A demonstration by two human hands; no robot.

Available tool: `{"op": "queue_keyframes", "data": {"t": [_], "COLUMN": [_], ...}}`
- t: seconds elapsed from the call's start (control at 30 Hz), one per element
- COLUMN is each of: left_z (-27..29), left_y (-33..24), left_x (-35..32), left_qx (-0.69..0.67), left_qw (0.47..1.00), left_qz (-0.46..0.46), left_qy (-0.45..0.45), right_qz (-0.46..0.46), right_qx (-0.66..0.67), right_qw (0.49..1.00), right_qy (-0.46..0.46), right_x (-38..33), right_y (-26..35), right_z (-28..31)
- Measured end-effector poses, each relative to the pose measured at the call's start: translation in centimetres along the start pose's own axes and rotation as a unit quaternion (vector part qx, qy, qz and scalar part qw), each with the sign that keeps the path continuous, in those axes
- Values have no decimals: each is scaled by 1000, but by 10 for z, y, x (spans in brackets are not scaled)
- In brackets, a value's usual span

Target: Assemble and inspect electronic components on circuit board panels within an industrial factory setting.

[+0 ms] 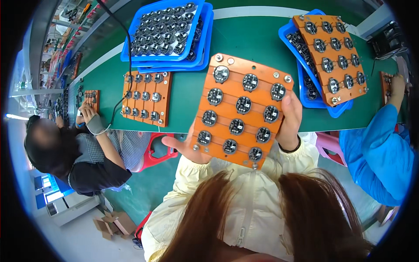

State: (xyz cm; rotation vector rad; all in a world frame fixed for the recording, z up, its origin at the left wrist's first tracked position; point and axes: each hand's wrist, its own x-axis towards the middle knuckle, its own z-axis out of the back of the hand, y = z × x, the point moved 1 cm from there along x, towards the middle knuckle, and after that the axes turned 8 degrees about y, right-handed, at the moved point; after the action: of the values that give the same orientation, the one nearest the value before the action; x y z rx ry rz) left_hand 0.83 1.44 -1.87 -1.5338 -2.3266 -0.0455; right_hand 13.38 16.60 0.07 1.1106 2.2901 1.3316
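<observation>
Orange board (pixel 241 115) up in my hands right now, off the desk (pixel 244 35) and just past its near edge, face tipped toward me. I'd call the step in hand a two-handed hold with the board fully loaded: twelve round black parts (pixel 243 105), three across and four down, and every seat I can see has one. My right hand (pixel 290 120) pinches the right edge, thumb along the front side, fingers behind. My left hand (pixel 192 150) is at the lower left edge with the thumb spread out away from the board; its fingers are hidden behind, so I can't tell how far they're curled. Any move from this pose calls for a steady, even hold imo, because I can't tell how snugly those parts sit and a sharp tilt might shift one. As for containers: the stack of blue trays (pixel 157 58) at the back left has a top one packed with black parts in rows on something white, with more parts peeking out of a tray underneath. The blue trays on the right (pixel 286 31) hold dark parts too, partly covered by a second loaded board (pixel 331 54) lying slanted across them. Another filled board (pixel 142 104) sits flat on the desk, just in front of the left stack.
</observation>
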Motion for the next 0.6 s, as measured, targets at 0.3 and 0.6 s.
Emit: {"op": "queue_keyframes", "data": {"t": [0.3, 0.6], "left_z": [13, 18], "left_y": [-14, -4], "left_x": [1, 4], "left_qx": [96, 21], "left_qw": [990, 992], "left_qz": [-100, -116], "left_qy": [17, 55], "right_qz": [75, -7], "right_qx": [81, 67], "right_qw": [993, 998], "right_qy": [-46, -4], "right_x": [-48, -78], "right_y": [-16, -15], "right_z": [-31, -45]}}
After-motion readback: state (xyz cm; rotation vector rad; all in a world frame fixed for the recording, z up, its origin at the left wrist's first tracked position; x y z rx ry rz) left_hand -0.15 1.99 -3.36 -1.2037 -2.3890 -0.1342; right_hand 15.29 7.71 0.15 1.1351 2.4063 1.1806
